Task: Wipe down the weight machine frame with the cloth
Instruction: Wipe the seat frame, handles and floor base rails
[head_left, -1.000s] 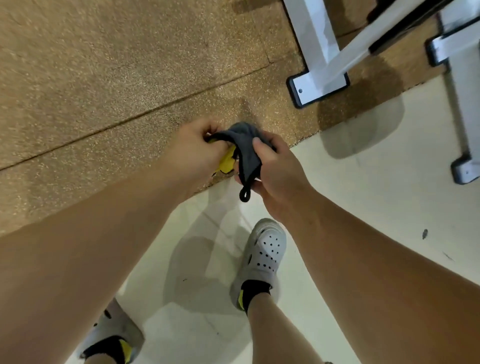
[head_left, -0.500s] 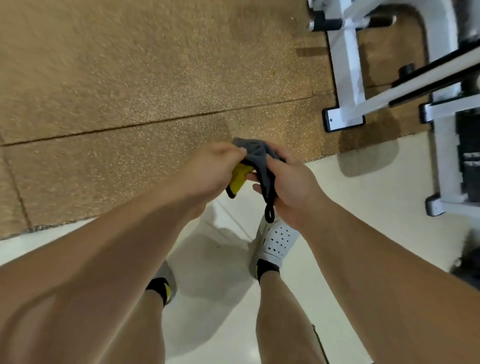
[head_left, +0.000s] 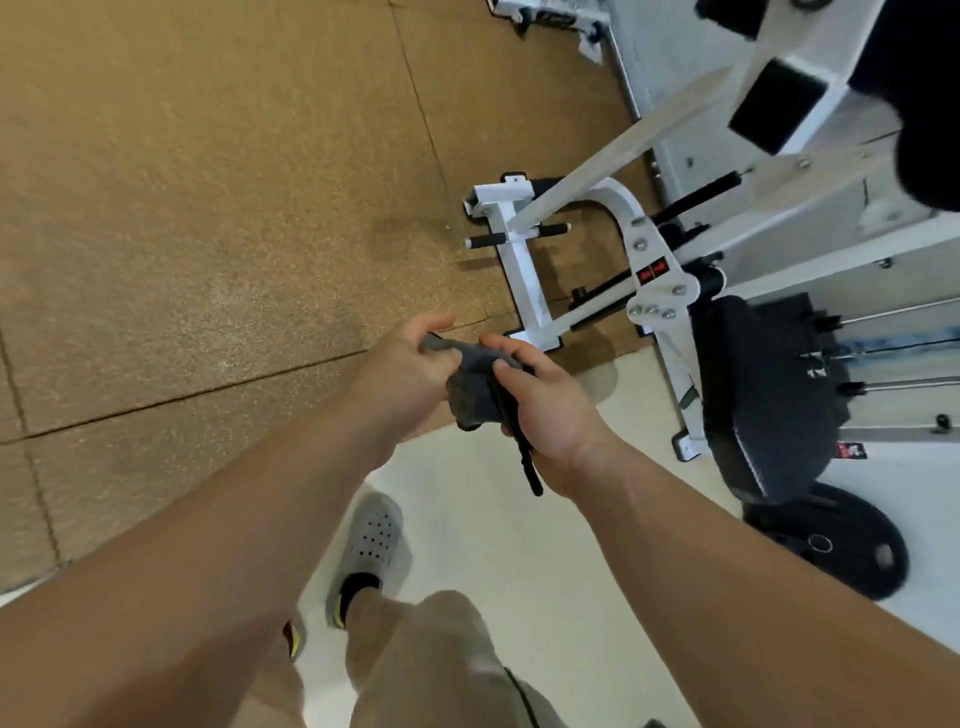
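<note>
- Leftmost, a brown speckled mat (head_left: 208, 234) is seen covering the ground, and a grey shoe (head_left: 371, 540) is set on the pale floor (head_left: 467, 519) nearer the camera.
- Next, the left hand (head_left: 410, 374) is curled round one end of the cloth (head_left: 475, 387), with thumb and fingers pinched on its upper edge.
- The cloth, dark grey and bunched, is held in the air between both hands, in front of the body and apart from the machine; nothing is being wiped yet.
- It is judged to be light, soft and limp, so it will sag wherever it is not supported. It is best gathered into a flat pad in one palm, so that a broad face can be pressed along the bars.
- A black loop (head_left: 524, 462) is seen hanging from it, and is better kept tucked in so that it is not caught on bolts.
- The right hand (head_left: 550, 415) is closed on the other end, with the thumb laid over the fabric.
- Further right, the white frame (head_left: 524, 270) of the weight machine is seen standing on the mat, near the hands but not touched.
- A black seat pad (head_left: 763, 395) and a weight plate (head_left: 831, 551) on the floor are seen at the far right.
</note>
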